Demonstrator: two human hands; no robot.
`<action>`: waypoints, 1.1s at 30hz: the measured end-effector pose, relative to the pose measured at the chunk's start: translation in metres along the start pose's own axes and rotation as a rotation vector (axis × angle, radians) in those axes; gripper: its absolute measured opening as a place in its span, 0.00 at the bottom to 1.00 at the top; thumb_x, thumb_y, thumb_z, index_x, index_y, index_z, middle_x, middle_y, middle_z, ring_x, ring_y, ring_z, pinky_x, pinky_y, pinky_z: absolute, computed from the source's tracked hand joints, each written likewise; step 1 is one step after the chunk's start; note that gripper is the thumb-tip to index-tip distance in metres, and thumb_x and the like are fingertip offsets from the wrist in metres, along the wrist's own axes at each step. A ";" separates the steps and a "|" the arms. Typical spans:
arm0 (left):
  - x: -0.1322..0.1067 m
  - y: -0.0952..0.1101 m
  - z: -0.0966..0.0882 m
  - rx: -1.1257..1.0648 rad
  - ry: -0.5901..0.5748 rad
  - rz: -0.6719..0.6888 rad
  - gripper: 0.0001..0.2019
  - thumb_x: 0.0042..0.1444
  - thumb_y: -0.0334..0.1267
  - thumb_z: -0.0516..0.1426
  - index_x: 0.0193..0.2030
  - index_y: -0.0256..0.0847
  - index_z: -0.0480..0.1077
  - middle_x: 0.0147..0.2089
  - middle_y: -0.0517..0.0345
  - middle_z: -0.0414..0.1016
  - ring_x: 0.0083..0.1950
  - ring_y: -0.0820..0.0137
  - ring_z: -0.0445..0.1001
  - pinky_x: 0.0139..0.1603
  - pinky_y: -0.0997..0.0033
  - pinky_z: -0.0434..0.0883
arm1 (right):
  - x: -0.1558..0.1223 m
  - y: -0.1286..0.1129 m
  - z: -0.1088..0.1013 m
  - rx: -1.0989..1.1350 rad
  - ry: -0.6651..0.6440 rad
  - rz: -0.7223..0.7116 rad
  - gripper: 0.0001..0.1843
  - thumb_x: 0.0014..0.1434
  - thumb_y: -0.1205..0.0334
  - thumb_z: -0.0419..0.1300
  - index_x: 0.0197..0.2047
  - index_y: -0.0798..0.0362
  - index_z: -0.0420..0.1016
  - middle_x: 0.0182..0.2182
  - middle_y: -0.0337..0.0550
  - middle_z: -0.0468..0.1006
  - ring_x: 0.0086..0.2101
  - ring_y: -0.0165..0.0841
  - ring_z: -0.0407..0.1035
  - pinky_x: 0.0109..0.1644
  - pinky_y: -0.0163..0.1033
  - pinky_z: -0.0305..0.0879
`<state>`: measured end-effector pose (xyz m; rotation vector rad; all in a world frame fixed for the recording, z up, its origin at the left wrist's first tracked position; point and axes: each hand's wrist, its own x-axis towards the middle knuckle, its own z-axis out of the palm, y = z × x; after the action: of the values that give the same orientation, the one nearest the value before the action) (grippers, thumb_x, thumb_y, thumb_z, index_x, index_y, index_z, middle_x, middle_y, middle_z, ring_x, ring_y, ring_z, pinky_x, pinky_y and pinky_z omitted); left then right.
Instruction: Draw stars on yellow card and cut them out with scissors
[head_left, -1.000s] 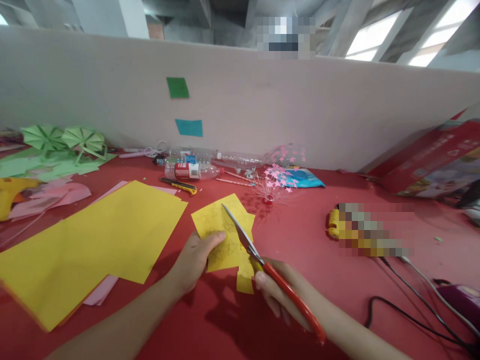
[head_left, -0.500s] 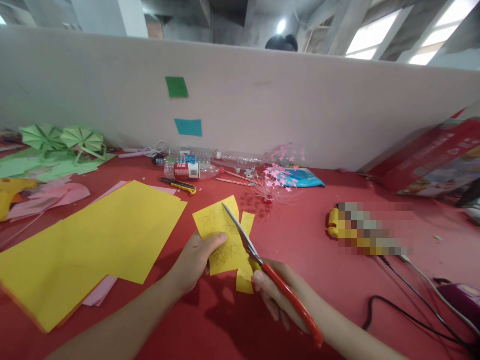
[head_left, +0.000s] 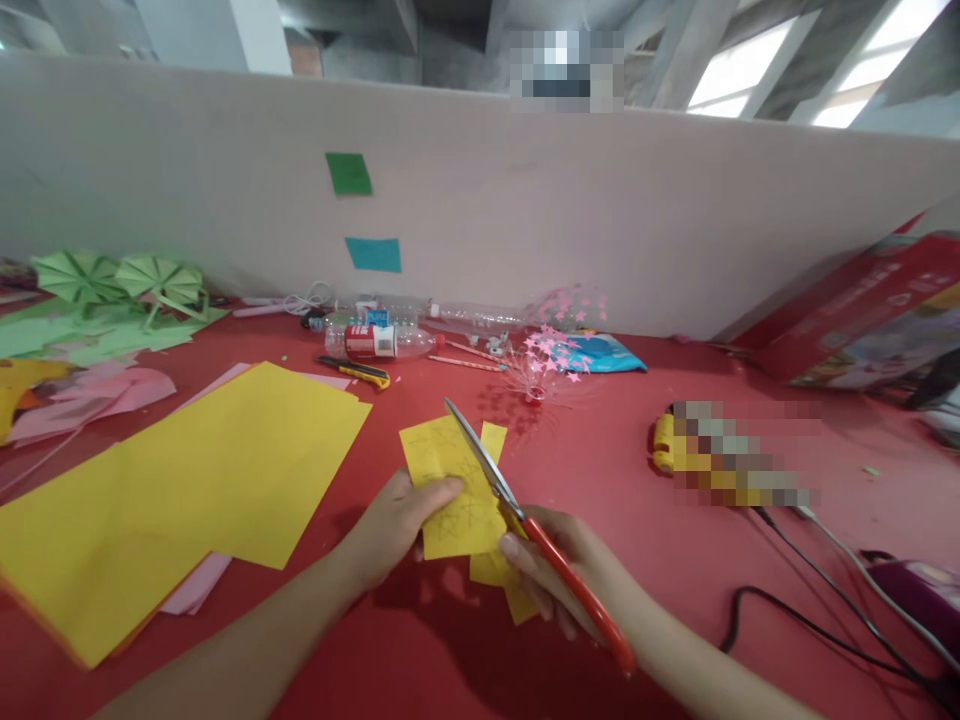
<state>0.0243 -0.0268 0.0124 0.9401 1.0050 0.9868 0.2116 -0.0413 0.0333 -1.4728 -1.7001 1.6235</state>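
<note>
My left hand (head_left: 394, 525) pinches a small yellow paper (head_left: 450, 490) with pencilled stars drawn on it, held just above the red table (head_left: 600, 500). My right hand (head_left: 562, 580) grips red-handled scissors (head_left: 525, 530), whose blades lie across the paper's right side, pointing up and to the left. A cut strip of the yellow paper (head_left: 517, 595) hangs below the blades.
Large yellow sheets (head_left: 187, 490) lie to the left over pink paper. Green folded paper fans (head_left: 120, 280) sit far left. Bottles (head_left: 382, 342), a utility knife (head_left: 356, 370), pencils and a pink star ornament (head_left: 551, 355) line the white partition. A red box (head_left: 862, 310) and black cables (head_left: 810, 620) are on the right.
The scissors have closed further into the paper and the cut strip now hangs lower. Both hands have shifted slightly toward me.
</note>
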 end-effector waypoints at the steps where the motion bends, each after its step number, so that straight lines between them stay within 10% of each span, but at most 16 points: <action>1: 0.000 0.000 0.001 0.059 -0.007 -0.010 0.14 0.50 0.47 0.60 0.31 0.36 0.74 0.21 0.60 0.72 0.20 0.74 0.68 0.18 0.78 0.64 | 0.001 0.000 0.000 0.019 0.010 -0.021 0.23 0.50 0.39 0.58 0.25 0.52 0.59 0.11 0.29 0.64 0.10 0.20 0.53 0.12 0.26 0.47; 18: 0.002 0.003 0.001 0.194 -0.258 -0.064 0.14 0.49 0.48 0.59 0.27 0.36 0.70 0.18 0.58 0.74 0.14 0.78 0.67 0.16 0.81 0.61 | 0.002 -0.002 -0.004 0.115 0.213 -0.074 0.18 0.47 0.45 0.58 0.24 0.50 0.58 0.14 0.33 0.67 0.11 0.22 0.54 0.14 0.28 0.48; 28: 0.016 0.022 -0.020 -0.019 0.452 0.358 0.13 0.51 0.41 0.58 0.21 0.39 0.62 0.15 0.65 0.70 0.13 0.80 0.62 0.15 0.82 0.59 | 0.002 0.001 -0.015 -0.418 0.147 -0.191 0.21 0.53 0.41 0.55 0.26 0.51 0.57 0.21 0.34 0.62 0.22 0.27 0.55 0.25 0.32 0.51; 33: 0.016 0.027 -0.022 0.007 0.538 0.420 0.13 0.52 0.39 0.57 0.21 0.39 0.61 0.15 0.65 0.69 0.13 0.80 0.62 0.15 0.81 0.59 | 0.002 -0.001 -0.013 -0.601 0.125 -0.084 0.24 0.53 0.39 0.56 0.24 0.51 0.55 0.20 0.33 0.61 0.22 0.27 0.50 0.25 0.33 0.46</action>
<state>0.0013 -0.0012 0.0283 0.9302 1.2795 1.6471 0.2206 -0.0326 0.0372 -1.6791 -2.2557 0.9873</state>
